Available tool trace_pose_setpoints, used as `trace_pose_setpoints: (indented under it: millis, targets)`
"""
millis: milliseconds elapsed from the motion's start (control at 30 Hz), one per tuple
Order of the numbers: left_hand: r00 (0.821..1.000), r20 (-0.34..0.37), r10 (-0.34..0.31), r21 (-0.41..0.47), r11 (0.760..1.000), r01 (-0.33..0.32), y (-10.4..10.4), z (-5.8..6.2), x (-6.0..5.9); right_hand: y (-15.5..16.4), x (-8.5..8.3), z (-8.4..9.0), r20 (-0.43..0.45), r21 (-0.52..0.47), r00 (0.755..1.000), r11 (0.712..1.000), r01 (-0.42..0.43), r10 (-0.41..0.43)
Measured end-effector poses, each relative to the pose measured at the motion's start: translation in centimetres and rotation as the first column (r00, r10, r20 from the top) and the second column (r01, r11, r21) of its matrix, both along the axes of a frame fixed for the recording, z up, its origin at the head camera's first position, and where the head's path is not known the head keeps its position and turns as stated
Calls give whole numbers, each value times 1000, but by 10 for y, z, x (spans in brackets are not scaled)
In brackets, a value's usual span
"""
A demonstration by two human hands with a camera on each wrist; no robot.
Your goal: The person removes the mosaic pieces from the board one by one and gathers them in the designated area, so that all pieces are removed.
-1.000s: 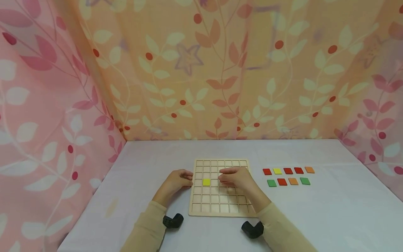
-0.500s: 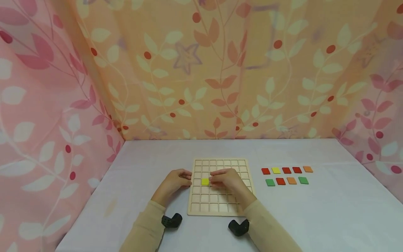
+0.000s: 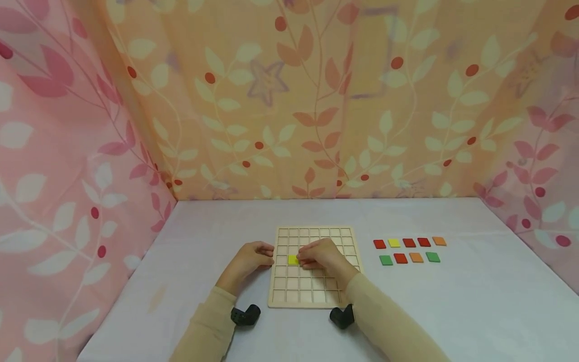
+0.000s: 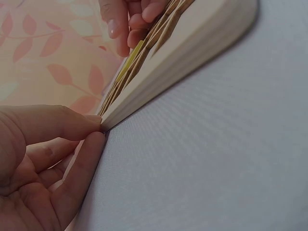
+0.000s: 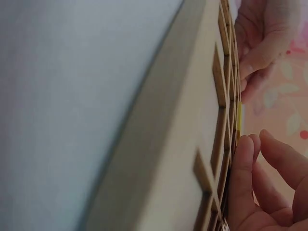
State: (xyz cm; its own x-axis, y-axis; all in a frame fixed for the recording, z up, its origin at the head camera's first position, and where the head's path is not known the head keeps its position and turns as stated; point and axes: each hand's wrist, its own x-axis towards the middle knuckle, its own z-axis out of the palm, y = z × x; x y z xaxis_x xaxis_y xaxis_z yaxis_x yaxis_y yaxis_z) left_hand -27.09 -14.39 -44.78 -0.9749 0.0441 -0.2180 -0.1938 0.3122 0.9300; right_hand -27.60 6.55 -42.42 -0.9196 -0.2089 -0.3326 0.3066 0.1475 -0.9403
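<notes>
While our right hand (image 3: 323, 255) rests on the wooden grid board (image 3: 312, 296), curled fingertips touching the yellow tile (image 3: 292, 259) in its left-side cell, our left hand (image 3: 249, 259) presses the board's left edge with loosely bent fingers. A sideways nudge could tip that tile onto a cell rib, or shift the board on the worktop (image 3: 452, 301).

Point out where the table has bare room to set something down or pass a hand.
Bare cloth lies left of the left hand toward the pink curtain, behind the wooden grid board, and right of the loose colour tiles. It is crowded where the right hand meets the yellow tile, and tight between board and tiles.
</notes>
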Motion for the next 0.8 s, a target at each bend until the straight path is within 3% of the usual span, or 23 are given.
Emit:
trace_pose_setpoints:
  millis: [367, 800]
  targets:
    - [1000, 14, -9, -23, 1000, 9, -1, 4, 0, -4, -4, 3, -5, 96, 1000, 995, -21, 21]
    - [1000, 9, 0, -10, 1000, 0, 0, 3, 0, -6, -4, 5, 2, 113, 1000, 993, -19, 19]
